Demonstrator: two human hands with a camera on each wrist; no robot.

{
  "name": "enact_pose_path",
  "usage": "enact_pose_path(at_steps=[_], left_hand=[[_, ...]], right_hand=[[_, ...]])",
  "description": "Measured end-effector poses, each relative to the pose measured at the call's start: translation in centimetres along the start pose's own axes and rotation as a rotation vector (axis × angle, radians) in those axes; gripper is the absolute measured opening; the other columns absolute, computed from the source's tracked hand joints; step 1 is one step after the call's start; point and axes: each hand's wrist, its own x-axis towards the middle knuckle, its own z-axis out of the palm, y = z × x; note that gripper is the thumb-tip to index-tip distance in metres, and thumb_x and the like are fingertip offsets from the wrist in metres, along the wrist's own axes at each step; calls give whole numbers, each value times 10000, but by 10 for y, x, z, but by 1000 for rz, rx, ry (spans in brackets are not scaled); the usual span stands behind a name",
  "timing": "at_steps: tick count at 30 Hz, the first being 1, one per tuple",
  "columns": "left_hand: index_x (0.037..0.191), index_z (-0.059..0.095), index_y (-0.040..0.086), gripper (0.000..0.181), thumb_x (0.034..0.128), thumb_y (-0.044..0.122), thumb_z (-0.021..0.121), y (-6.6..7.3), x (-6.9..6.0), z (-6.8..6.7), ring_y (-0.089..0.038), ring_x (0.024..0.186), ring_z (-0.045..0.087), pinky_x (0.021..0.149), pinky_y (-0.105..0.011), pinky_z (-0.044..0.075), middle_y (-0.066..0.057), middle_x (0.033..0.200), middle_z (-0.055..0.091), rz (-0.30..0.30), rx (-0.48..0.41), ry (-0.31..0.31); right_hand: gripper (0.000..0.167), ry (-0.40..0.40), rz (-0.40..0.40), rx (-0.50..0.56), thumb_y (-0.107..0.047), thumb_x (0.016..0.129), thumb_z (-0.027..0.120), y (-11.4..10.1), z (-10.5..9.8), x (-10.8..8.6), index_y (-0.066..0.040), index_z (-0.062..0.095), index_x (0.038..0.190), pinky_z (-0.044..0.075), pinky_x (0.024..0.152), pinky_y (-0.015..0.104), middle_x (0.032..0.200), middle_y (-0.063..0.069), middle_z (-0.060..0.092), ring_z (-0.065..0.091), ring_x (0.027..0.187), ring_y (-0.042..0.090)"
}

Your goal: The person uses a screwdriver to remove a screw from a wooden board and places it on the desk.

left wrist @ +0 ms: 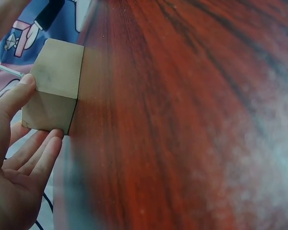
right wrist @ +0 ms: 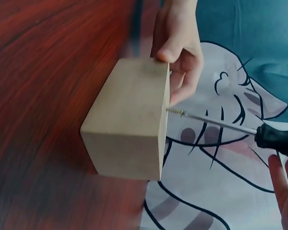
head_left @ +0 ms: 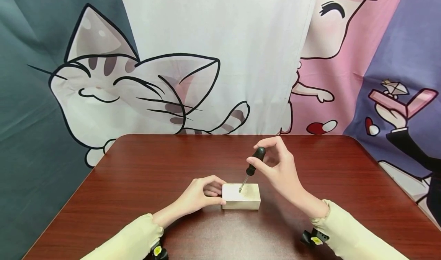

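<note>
A pale wooden block (head_left: 241,204) lies on the table, its long side towards me. My left hand (head_left: 198,195) holds its left end, the thumb at the near edge and the fingers behind; the left wrist view shows the thumb and fingertips on the block (left wrist: 57,72). A small brass-coloured screw (right wrist: 174,111) stands in the block's top face, part of its thread showing. On the screw's head sits the tip of a screwdriver (head_left: 256,158) with a black handle and a thin metal shaft, tilted to the right. My right hand (head_left: 280,170) holds the handle between thumb and fingers.
The reddish-brown wooden table (head_left: 155,156) has rounded far corners. Behind it hangs a cloth backdrop (head_left: 220,22) printed with a cartoon cat and figures. Wrist cameras (head_left: 311,237) are strapped below both pale yellow sleeves (head_left: 355,229).
</note>
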Motion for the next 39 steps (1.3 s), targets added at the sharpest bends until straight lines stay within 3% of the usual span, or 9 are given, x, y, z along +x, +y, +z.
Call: enact_pose_path(at_steps=[3, 8, 11, 15, 19, 25, 32, 35, 39], left_hand=[[1158, 676, 148, 423, 779, 216, 850, -1, 0, 1, -215, 948, 730, 827, -246, 617, -95, 1072, 737, 4, -7, 1], [1163, 674, 145, 426, 780, 211, 849, -2, 0, 1, -220, 952, 730, 832, -248, 616, -96, 1078, 737, 10, -23, -2], [1164, 673, 145, 426, 782, 212, 848, -2, 1, 1, -218, 954, 730, 832, -245, 616, -98, 1079, 736, 9, -22, -3], [1160, 675, 145, 423, 781, 215, 848, -2, 1, 1, -217, 952, 729, 828, -241, 615, -100, 1076, 736, 10, -13, -2], [1156, 675, 146, 420, 780, 216, 848, -2, 0, 1, -215, 950, 729, 825, -236, 614, -98, 1070, 737, 9, -3, 3], [1162, 671, 143, 427, 781, 225, 846, -1, 0, 1, -216, 954, 730, 826, -229, 613, -98, 1071, 738, 1, -5, -1], [1165, 666, 153, 429, 782, 227, 846, -2, 0, 1, -213, 960, 730, 831, -219, 608, -91, 1076, 738, 2, 1, -1], [1164, 667, 152, 428, 782, 220, 847, -2, 0, 1, -210, 958, 730, 832, -220, 609, -92, 1076, 738, 3, 0, -2], [1163, 669, 151, 428, 781, 217, 848, -2, 0, 1, -205, 952, 730, 831, -221, 609, -90, 1072, 739, 4, 2, 0]], right_hand=[[386, 44, 51, -17, -9, 791, 808, -4, 1, -1, -60, 565, 1087, 475, 496, 208, 882, -59, 642, 587, 560, 94], [282, 38, 131, 55, 20, 819, 771, -9, -1, 1, -37, 570, 1008, 541, 559, 204, 967, -80, 675, 640, 620, 86], [256, 22, 132, 78, 18, 827, 763, -8, -2, 3, -19, 597, 1019, 570, 604, 204, 939, -81, 699, 673, 724, 69], [273, -27, 124, 100, -26, 869, 736, -6, -6, 4, -65, 647, 1125, 598, 769, 205, 980, -27, 738, 713, 894, 97], [326, -84, 61, 122, -21, 941, 644, -2, -6, 3, -93, 582, 1253, 588, 902, 236, 1087, 48, 736, 727, 1004, 181], [332, -62, -19, 156, 80, 932, 597, 4, 0, -4, 25, 470, 1233, 616, 852, 277, 1173, 18, 715, 721, 1026, 170], [486, 70, 3, 36, 46, 814, 764, 2, 9, -10, -13, 528, 1234, 605, 599, 225, 1024, -18, 617, 702, 679, 100], [450, 89, 34, 35, 31, 825, 761, 1, 9, -9, -34, 556, 1219, 604, 604, 229, 972, -34, 645, 698, 687, 102], [425, 68, 78, 103, 27, 841, 746, 0, 6, -7, -37, 573, 1224, 631, 695, 261, 1006, -54, 701, 732, 828, 120]])
